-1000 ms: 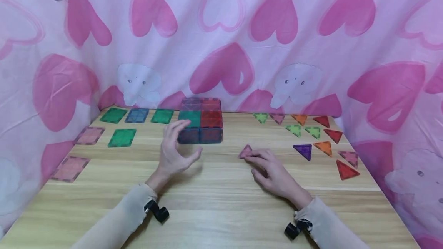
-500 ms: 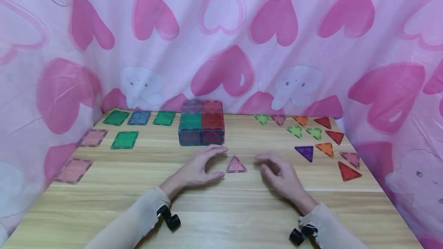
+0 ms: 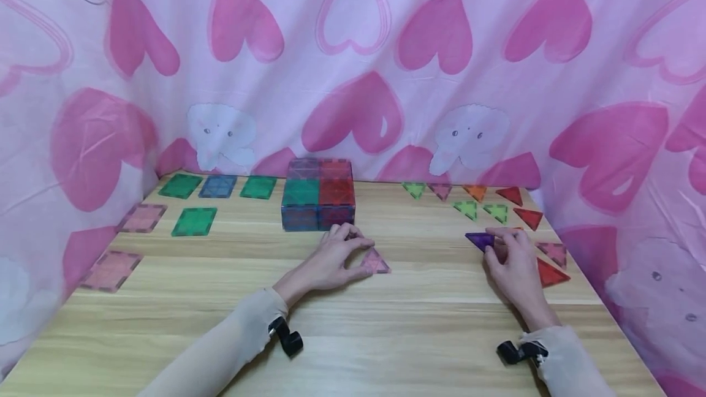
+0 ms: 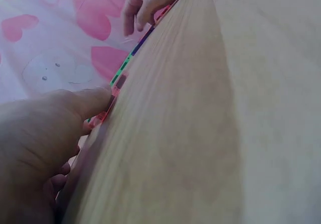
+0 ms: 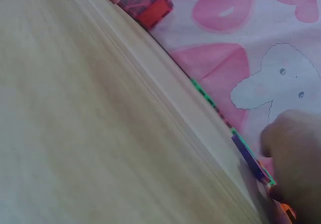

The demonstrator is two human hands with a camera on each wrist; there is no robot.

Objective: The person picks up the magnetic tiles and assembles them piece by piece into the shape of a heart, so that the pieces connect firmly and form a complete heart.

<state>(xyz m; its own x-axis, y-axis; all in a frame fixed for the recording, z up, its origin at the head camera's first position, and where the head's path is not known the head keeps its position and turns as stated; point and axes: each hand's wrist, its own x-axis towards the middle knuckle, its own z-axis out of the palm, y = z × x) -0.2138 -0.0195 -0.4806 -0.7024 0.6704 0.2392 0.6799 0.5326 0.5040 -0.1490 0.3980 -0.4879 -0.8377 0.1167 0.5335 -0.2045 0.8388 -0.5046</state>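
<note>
A translucent pink triangular magnetic tile (image 3: 377,261) lies on the table in front of me. My left hand (image 3: 333,259) pinches its left side between thumb and index finger; the left wrist view shows the thumb against the pink tile (image 4: 116,89). Farther right, my right hand (image 3: 515,265) holds a purple triangular magnetic tile (image 3: 478,240) by its right part, thumb in front and index finger on top. That tile looks slightly tilted up, and the right wrist view shows the purple tile (image 5: 250,158) edge-on. An orange triangle behind the right hand is mostly hidden.
A low box of magnetic tiles (image 3: 318,195) stands at the back middle. Several square tiles (image 3: 194,222) lie at the left. Several triangles, among them a red triangle (image 3: 551,272) and a green triangle (image 3: 466,210), lie at the right. A pink curtain (image 3: 353,48) surrounds the table.
My right hand let go of the pink triangle and moved right to the purple one, which it now holds. My left hand came from beside the box to the pink triangle, which now sits nearer.
</note>
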